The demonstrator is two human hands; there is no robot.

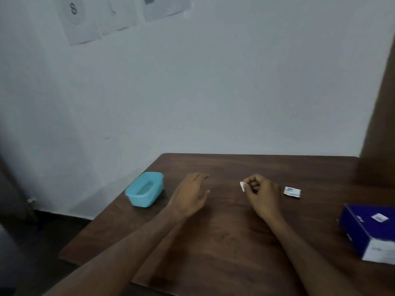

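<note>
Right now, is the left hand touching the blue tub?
Apart. The head view shows a strip of bare table between the left hand and the tub.

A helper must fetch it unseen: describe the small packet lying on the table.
On the brown wooden table, look right, between the right hand and the dark blue box. A small flat packet lies there, white with blue print; it lies loose, unlike the white scrap pinched in that hand.
</note>
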